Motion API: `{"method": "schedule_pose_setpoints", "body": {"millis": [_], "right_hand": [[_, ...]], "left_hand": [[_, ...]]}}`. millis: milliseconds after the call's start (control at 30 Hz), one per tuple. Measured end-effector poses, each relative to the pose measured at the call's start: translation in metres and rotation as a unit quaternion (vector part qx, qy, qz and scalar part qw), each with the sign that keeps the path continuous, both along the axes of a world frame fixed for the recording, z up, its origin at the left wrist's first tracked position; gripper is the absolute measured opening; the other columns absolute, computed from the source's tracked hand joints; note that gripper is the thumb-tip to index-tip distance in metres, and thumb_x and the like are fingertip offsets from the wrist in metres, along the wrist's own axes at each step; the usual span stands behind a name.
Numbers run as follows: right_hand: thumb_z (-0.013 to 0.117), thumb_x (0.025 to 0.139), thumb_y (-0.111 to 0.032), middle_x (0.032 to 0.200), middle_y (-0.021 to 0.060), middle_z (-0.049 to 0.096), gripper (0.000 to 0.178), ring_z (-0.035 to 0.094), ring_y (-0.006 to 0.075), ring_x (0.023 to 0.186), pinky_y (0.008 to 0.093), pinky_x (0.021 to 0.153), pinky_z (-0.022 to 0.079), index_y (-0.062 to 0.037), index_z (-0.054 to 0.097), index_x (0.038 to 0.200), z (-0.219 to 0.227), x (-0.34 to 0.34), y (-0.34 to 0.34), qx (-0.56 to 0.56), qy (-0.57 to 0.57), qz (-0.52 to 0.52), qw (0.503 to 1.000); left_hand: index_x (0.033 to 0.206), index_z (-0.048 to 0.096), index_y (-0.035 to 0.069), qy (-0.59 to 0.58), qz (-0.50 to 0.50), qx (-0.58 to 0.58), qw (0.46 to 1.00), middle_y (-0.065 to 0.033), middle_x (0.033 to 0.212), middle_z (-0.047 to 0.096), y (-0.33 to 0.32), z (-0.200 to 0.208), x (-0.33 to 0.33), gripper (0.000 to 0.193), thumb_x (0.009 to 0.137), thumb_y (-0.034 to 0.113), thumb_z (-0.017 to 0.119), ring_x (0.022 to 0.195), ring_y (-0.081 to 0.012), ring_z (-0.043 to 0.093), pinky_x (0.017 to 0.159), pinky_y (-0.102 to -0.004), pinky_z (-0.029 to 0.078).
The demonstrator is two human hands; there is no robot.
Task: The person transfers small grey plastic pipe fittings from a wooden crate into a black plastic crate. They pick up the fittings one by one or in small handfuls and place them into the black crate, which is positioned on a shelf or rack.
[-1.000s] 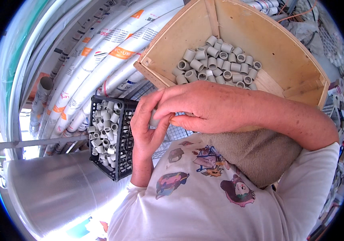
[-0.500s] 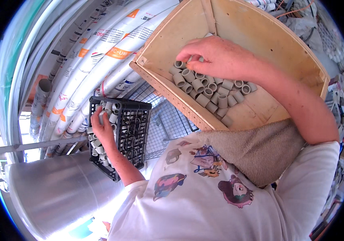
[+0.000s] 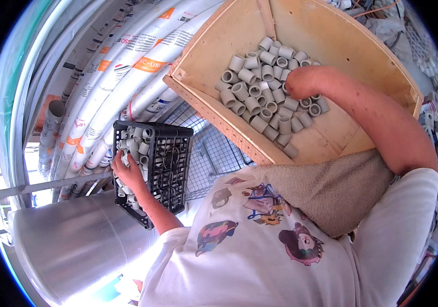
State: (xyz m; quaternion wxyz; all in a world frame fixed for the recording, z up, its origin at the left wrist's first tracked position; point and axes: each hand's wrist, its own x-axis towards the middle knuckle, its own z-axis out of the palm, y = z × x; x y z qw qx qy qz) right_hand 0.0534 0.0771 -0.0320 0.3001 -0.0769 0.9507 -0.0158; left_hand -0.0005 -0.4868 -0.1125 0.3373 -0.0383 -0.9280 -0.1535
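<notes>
Short grey plastic pipe couplings (image 3: 252,105) lie loose in a pile inside a large wooden box (image 3: 331,30). My right hand (image 3: 303,82) reaches down at the right side of this pile, bent at the wrist. Its fingers are turned away and hidden, so any coupling in them does not show. To the left, a black plastic crate (image 3: 170,169) holds more grey pipe fittings (image 3: 139,146). My left hand (image 3: 128,171) is over the open side of that crate, thumb and fingers apart, touching the fittings among them.
Long white wrapped pipes (image 3: 127,66) lean behind the crate at the left. A big roll of clear wrap (image 3: 70,245) lies below them. A wire mesh basket (image 3: 219,153) stands between crate and box. A brown towel (image 3: 326,189) hangs over the box's near edge.
My right hand has moved right across the pile, uncovering couplings at the box's far left corner. My left hand has drawn slightly nearer over the crate, and its fingers have shifted off the upper fittings.
</notes>
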Motion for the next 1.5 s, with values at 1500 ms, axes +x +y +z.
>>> {"method": "schedule_pose_setpoints", "body": {"millis": [1500], "right_hand": [[0.057, 0.086, -0.019, 0.107, 0.0159, 0.068, 0.028, 0.067, 0.0322, 0.097, 0.0439, 0.087, 0.052, -0.0046, 0.068, 0.107, 0.095, 0.017, -0.048, -0.298, 0.289, 0.014, 0.910]], "left_hand": [[0.126, 0.059, 0.001, -0.020, -0.200, 0.135, 0.970, -0.0098, 0.122, 0.063, 0.113, 0.085, 0.008, 0.036, 0.091, -0.002, 0.062, 0.115, -0.0195, 0.057, 0.101, -0.0313, 0.041]]}}
